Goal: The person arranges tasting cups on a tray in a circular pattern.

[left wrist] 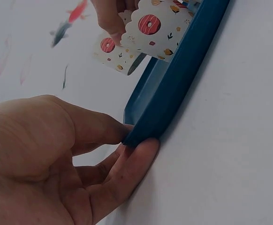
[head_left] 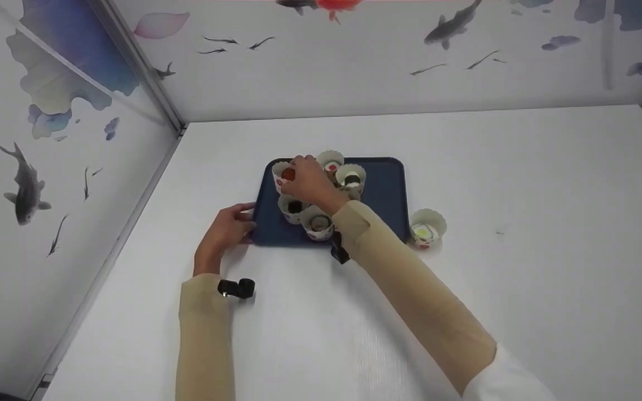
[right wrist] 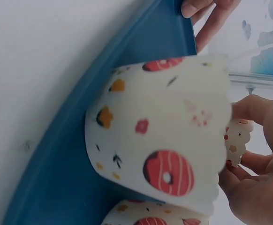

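My left hand [head_left: 225, 231] pinches the left rim of a dark blue tray [head_left: 383, 192], thumb above and fingers below in the left wrist view. At the tray's back left corner, my right hand [head_left: 311, 182] grips a scalloped paper baking cup [right wrist: 238, 143] with an orange-red piece [head_left: 288, 175] inside. Whether this cup touches the tray I cannot tell. Just in front stand a cup with a dark filling [head_left: 293, 210] and a cup with a brownish filling [head_left: 317, 225]. Beyond my right hand are a red-and-white-filled cup [head_left: 331, 160] and a black-and-white-filled cup [head_left: 353, 176]. My wrist partly hides other contents.
Off the tray, beside its front right corner, a paper cup with a white and yellow piece [head_left: 426, 229] stands on the white table [head_left: 521, 267]. Panels printed with fish [head_left: 23, 184] enclose the left and back. Small black devices [head_left: 237, 288] sit at both wrists.
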A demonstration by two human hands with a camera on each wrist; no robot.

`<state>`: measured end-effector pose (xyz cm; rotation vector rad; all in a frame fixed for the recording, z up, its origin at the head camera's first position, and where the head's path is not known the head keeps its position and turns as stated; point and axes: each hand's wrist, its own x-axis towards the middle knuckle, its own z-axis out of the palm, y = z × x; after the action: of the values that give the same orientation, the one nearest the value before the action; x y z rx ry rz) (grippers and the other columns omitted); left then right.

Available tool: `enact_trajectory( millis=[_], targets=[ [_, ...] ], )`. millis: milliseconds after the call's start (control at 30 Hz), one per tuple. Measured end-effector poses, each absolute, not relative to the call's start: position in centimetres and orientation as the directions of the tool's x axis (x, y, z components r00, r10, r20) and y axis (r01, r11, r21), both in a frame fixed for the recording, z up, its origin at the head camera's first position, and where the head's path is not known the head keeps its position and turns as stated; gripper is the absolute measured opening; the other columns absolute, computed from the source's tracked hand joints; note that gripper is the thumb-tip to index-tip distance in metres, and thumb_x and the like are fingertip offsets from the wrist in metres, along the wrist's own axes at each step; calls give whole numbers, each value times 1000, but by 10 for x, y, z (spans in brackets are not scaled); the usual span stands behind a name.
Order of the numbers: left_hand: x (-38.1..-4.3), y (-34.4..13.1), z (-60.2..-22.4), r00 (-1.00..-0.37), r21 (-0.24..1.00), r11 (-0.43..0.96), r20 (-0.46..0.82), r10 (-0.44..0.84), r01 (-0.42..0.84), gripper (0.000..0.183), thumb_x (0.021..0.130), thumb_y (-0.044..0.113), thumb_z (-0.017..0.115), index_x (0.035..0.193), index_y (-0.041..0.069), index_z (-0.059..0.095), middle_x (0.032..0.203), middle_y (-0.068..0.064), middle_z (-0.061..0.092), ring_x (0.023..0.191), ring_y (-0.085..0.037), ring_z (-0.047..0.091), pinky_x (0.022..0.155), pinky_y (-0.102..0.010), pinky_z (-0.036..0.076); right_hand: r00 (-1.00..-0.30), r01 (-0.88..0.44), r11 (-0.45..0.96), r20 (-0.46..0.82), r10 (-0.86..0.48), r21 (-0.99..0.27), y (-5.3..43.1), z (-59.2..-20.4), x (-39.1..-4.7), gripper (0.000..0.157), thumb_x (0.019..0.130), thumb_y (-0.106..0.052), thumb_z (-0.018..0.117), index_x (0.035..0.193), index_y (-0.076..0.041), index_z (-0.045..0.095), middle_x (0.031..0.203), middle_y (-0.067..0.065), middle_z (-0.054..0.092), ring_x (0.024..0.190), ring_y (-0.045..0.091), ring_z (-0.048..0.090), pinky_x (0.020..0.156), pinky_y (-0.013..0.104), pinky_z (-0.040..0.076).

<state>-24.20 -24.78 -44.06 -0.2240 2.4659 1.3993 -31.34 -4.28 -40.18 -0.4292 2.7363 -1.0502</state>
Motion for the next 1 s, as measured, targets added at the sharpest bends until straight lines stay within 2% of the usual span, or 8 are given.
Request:
enact_trajectory(
  millis=[200, 300, 433, 500, 600, 833, 900, 1000],
  targets=[
    [-243, -247, -442, -945, 807, 523, -328, 15, -272, 54, 100, 2, 50, 153, 9, 41, 142, -23, 54, 119, -31, 60, 85, -33, 60, -946, -163, 705, -93, -310, -690, -45, -402, -311, 57, 92, -33, 70, 135, 0, 51, 128, 15, 55, 109, 24, 57, 92, 34, 55],
    [-244, -246, -442, -945, 810, 520, -325, 15, -270, 54, 100, 2, 50, 153, 10, 42, 141, -23, 54, 116, -29, 61, 83, -31, 60, -945, -166, 698, -89, -314, -697, -44, -402, -310, 51, 92, -33, 70, 128, 1, 55, 121, 14, 58, 100, 22, 58, 83, 31, 54],
    [-244, -245, -441, -950, 810, 527, -313, 14, -259, 54, 99, 1, 50, 152, 10, 43, 138, -22, 56, 108, -25, 62, 78, -27, 59, -941, -173, 684, -87, -328, -708, -41, -401, -311, 23, 93, -26, 66, 92, -5, 57, 85, 4, 53, 73, 16, 48, 64, 27, 41],
    [-244, -245, -441, -951, 810, 528, -308, 14, -254, 54, 99, 1, 51, 152, 10, 44, 137, -21, 57, 106, -24, 62, 77, -26, 59, -937, -171, 680, -97, -337, -713, -41, -401, -312, 27, 92, -22, 64, 74, -10, 48, 70, 0, 41, 63, 14, 38, 58, 27, 33],
    [-244, -245, -441, -952, 809, 531, -305, 14, -251, 54, 99, 1, 50, 152, 9, 43, 137, -22, 57, 106, -23, 62, 76, -26, 59, -931, -157, 679, -121, -344, -717, -40, -401, -312, 35, 91, -19, 62, 65, -14, 38, 63, -3, 31, 57, 12, 30, 55, 27, 28],
    [-243, -246, -443, -953, 804, 542, -302, 13, -247, 53, 100, 1, 50, 152, 8, 43, 138, -24, 56, 110, -26, 62, 79, -27, 59, -932, -120, 659, -144, -332, -742, -34, -397, -309, 25, 93, -24, 58, 76, -10, 46, 73, 0, 38, 61, 14, 36, 55, 28, 31],
    [-243, -247, -442, -953, 805, 539, -302, 11, -249, 54, 99, 1, 50, 152, 8, 42, 138, -24, 55, 112, -27, 62, 80, -28, 59, -934, -110, 635, -139, -329, -765, -31, -393, -308, 24, 95, -27, 58, 91, -4, 57, 80, 4, 47, 68, 16, 44, 61, 28, 38],
    [-243, -248, -442, -952, 809, 529, -306, 6, -257, 54, 99, 1, 50, 152, 8, 42, 139, -24, 55, 112, -28, 61, 79, -27, 59, -940, -109, 605, -117, -321, -789, -26, -385, -306, 47, 98, -33, 58, 128, 2, 55, 111, 11, 58, 91, 21, 55, 81, 32, 51]
  ],
)
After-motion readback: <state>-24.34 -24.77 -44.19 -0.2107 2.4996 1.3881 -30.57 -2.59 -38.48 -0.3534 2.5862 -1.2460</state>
